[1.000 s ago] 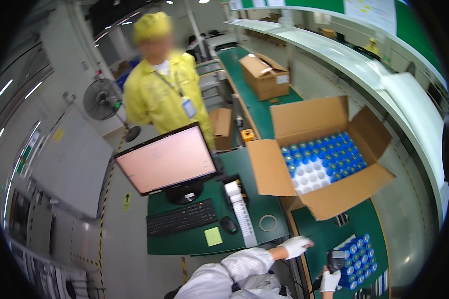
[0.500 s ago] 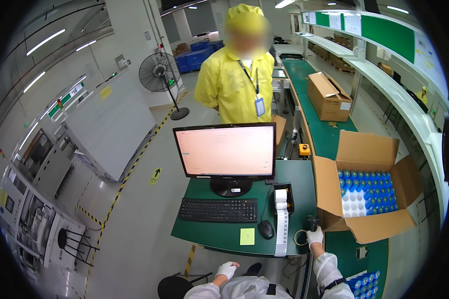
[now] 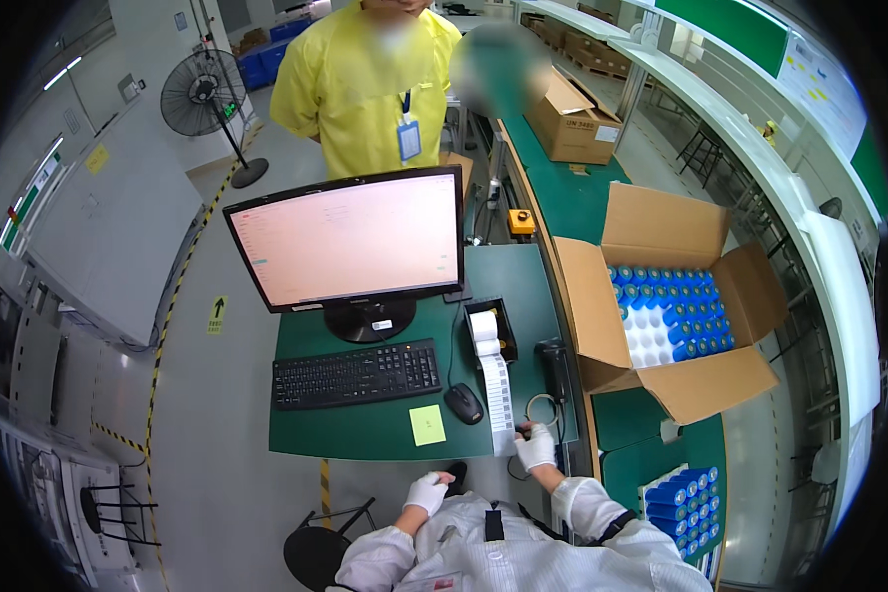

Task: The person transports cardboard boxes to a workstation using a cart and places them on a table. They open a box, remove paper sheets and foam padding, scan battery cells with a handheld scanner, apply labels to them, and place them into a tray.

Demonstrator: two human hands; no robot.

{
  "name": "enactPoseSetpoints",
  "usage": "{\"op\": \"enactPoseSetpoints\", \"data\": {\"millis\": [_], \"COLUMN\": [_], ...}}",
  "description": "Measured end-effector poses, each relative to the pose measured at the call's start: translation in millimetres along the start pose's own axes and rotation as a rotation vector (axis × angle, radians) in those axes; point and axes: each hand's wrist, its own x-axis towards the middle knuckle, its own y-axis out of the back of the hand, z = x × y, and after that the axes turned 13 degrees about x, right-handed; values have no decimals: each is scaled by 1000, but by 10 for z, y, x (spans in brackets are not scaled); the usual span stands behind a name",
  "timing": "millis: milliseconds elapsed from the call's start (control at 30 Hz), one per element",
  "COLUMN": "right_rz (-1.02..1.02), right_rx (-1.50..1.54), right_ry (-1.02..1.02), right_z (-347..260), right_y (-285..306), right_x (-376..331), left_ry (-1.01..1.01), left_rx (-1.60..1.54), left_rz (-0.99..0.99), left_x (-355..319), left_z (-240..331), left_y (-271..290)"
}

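Observation:
My right hand (image 3: 536, 447), white-gloved with bare fingertips, is at the right edge of the printed label strip (image 3: 500, 400). Its fingers point left and look slightly apart; I see no firm grip on the strip. The strip runs from a white label roll (image 3: 483, 328) in a black holder down to the table's front edge. Just beyond this hand lie a ring of tape (image 3: 541, 408) and a black handheld scanner (image 3: 554, 369). My left hand (image 3: 428, 492), in the same kind of glove, hangs before my body with fingers curled together and nothing visible in them.
A monitor (image 3: 350, 242), keyboard (image 3: 357, 375), mouse (image 3: 464, 404) and yellow note (image 3: 427, 425) occupy the green table. Right of it stand an open carton (image 3: 592, 306) of blue cylinders and another group of cylinders (image 3: 683, 508). A person in yellow (image 3: 365, 89) stands behind the monitor; a stool (image 3: 321, 557) is at lower left.
My right hand has left the black scanner and moved left to the label strip. The scanner now lies free on the table. My view has shifted; my left hand stays before my body.

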Motion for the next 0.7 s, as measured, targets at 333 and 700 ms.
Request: {"op": "enactPoseSetpoints", "data": {"millis": [333,700], "right_rz": [8,-107], "right_rx": [238,720], "right_ry": [-311,-242], "right_z": [-114,-495], "right_y": [-267,-16], "right_x": [226,29], "left_ry": [-34,-179], "left_rx": [-63,-338], "left_rz": [-5,73], "left_x": [596,907], "left_z": [530,1089], "left_y": [-137,-169]}}
